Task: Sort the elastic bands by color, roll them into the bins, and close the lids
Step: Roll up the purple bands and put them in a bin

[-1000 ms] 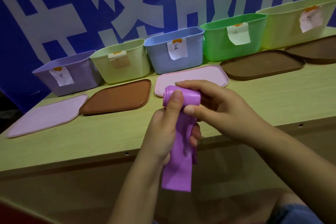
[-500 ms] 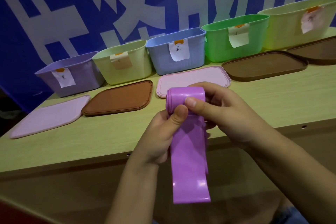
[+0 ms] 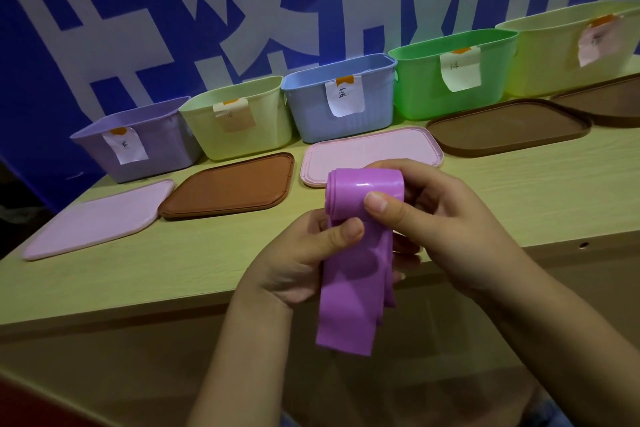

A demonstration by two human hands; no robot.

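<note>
Head view looks down on two bare hands held just in front of the near edge of the table, both busy with a purple elastic band. Its upper end is wound into a roll, and the loose tail hangs down below the table edge. The left hand pinches the band just under the roll, thumb on the front and fingers curled behind. The right hand grips the roll itself, thumb pressed on its front face and fingers wrapped round the far side (their tips are hidden behind the band).

Farther back on the table lie the lids, all off their bins: a pale pink lid at the left, a reddish brown lid beside it, a pink lid right behind the roll, then a dark brown lid and the edge of another brown lid at the far right.

Behind the lids stands a row of open bins, each with a paper label on its front: a purple bin, a pale green bin, a blue bin, a bright green bin and a yellow-green bin. I cannot see inside any of them. A blue wall banner with large white characters rises behind the row.
</note>
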